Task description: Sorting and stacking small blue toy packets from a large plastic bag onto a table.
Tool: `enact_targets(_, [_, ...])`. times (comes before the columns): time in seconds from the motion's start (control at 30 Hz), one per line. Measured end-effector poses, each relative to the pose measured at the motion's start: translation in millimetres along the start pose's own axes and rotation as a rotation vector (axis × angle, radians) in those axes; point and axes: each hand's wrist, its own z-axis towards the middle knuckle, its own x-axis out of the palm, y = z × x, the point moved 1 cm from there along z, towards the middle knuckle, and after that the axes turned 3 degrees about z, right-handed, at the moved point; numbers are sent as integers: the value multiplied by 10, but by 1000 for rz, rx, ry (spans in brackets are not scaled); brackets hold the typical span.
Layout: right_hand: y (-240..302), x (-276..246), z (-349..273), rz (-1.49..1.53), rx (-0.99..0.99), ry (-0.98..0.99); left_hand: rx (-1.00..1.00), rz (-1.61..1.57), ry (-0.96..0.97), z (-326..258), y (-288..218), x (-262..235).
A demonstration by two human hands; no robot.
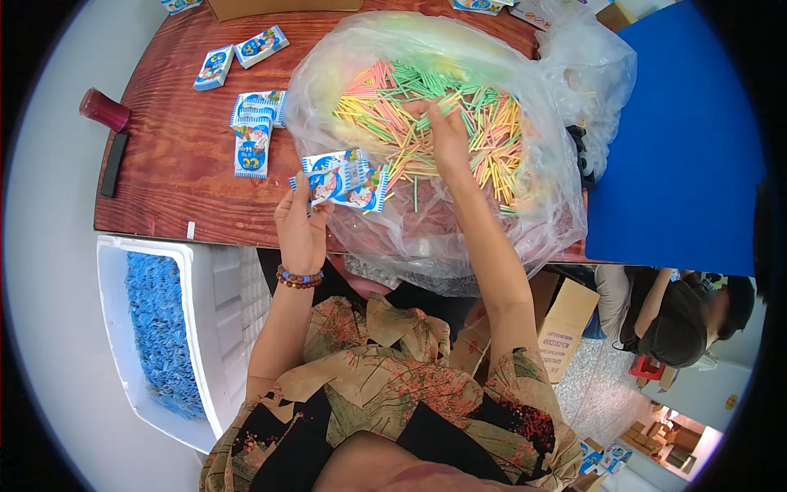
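Note:
A large clear plastic bag (566,193) lies spread on the table, holding a heap of thin candy-like sticks (492,152) in pink, yellow and green. Over the heap, my right hand (447,135) is closed, with a few yellow and green sticks between its fingertips. Left of it, at the bag's near left edge, my left hand (303,213) grips several blue-and-white packets (348,180), fanned out between thumb and fingers. More packets (252,148) of the same kind lie on the table just beyond that hand, two of them farther off at the far left.
The reddish wooden table (172,180) carries a dark red cup-like cylinder (105,111) and a black bar (115,164) at its left edge. Below stands a white foam box (188,328) full of small blue pieces. A blue panel (672,148) is at right; a person (672,320) sits beyond cardboard boxes.

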Motion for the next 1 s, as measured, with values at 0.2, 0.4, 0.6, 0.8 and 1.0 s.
enact_targets(0.2, [435, 313, -313, 372, -228, -2, 5, -117, 84, 134, 126, 144])
enact_targets(0.4, [669, 750, -701, 708, -290, -75, 22, -76, 5, 87, 191, 258])
enact_targets(0.6, [625, 955, -837, 680, -252, -217, 133, -29, -69, -2, 165, 361])
enact_targets(0.8, [601, 1201, -880, 748, -248, -325, 268, 70, -67, -16, 216, 359])
enact_targets(1.0, [452, 1175, -873, 701, -251, -354, 172, -145, -137, -9, 213, 437])
